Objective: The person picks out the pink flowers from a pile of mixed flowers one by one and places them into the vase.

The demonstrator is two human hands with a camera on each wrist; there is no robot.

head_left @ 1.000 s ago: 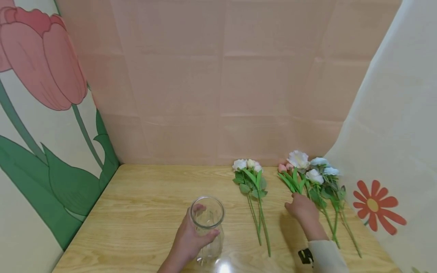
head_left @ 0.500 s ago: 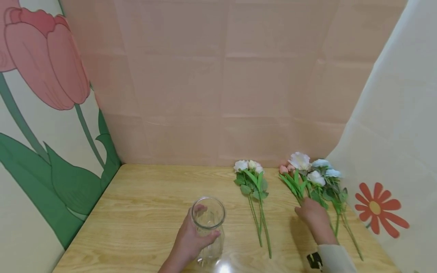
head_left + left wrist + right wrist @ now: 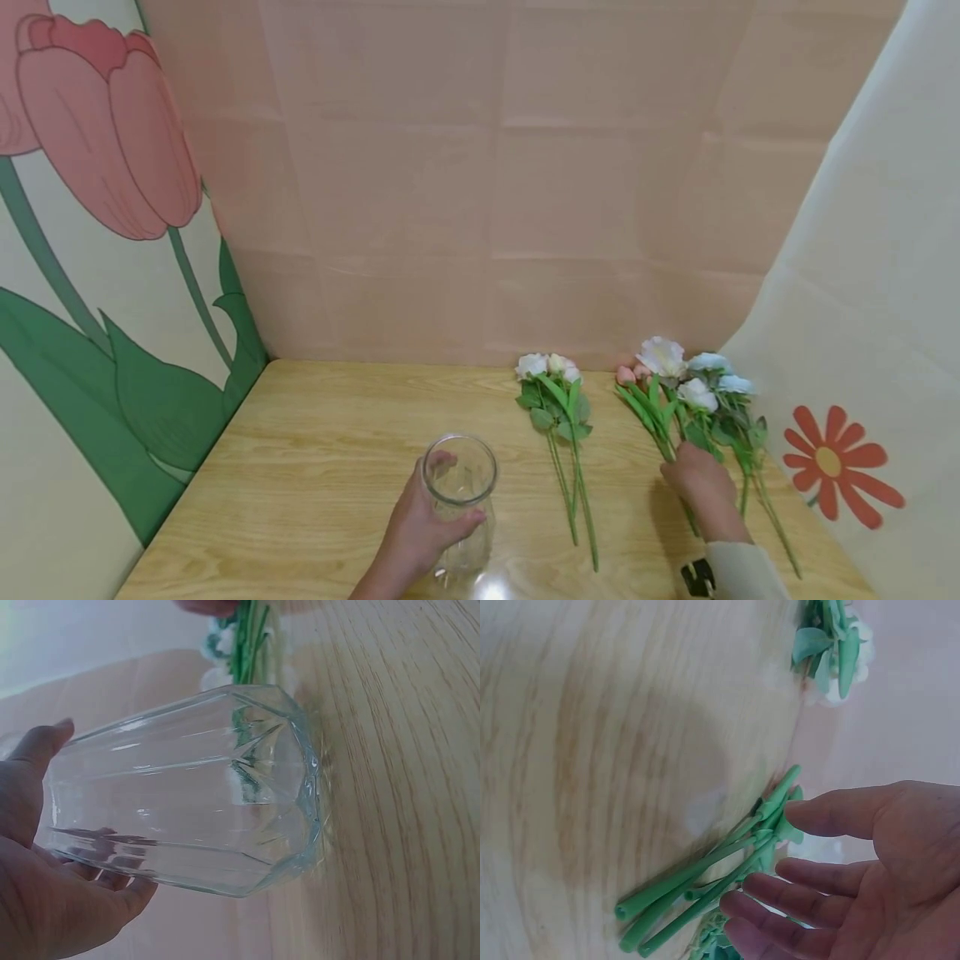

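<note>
My left hand [image 3: 422, 527] grips a clear glass vase [image 3: 172, 787] around its upper part, thumb on one side and fingers on the other. The vase is upright on the table, its faceted base low in the left wrist view. At the right, my right hand [image 3: 701, 483] is over the green stems [image 3: 697, 889] of several artificial flowers. Its thumb and fingers are apart and loosely extended beside the stems in the right wrist view; whether they touch them I cannot tell. Pink tulips [image 3: 626, 375], a large white bloom [image 3: 663, 357] and pale blue flowers [image 3: 708, 362] top this bunch.
Between the vase and the right bunch lies a smaller group of white flowers [image 3: 532, 364] with long stems. The wooden table [image 3: 322, 467] meets a pink cloth backdrop [image 3: 390, 208] behind. Printed floral sheets [image 3: 870, 317] flank it.
My right hand has moved down along the stems, nearer and slightly to the right, away from the tulip leaves. The left hand and vase keep their place.
</note>
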